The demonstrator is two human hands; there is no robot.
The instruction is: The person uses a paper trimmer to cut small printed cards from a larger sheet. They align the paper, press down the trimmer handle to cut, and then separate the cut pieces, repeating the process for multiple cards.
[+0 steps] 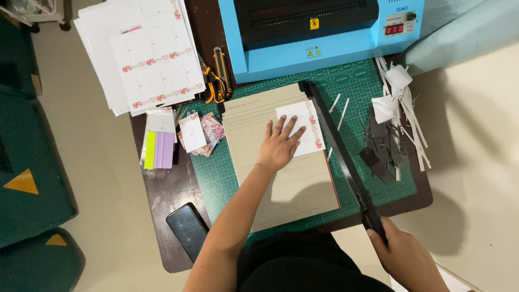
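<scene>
My left hand (278, 146) lies flat with fingers spread on a white card with floral edging (305, 127), pressing it onto the beige bed of a paper cutter (292, 189). The card's right edge sits at the cutter's black blade arm (340, 154). Near the table's front edge, my right hand (403, 254) is closed around the handle at the end of that arm. The arm lies low along the bed's right side.
A green cutting mat (373, 178) lies under the cutter on a dark low table (167, 200). Also here: a blue laminator (324, 32), printed card sheets (146, 54), scissors and an orange knife (216, 81), cut cards (200, 132), paper scraps (400, 116), a phone (187, 227).
</scene>
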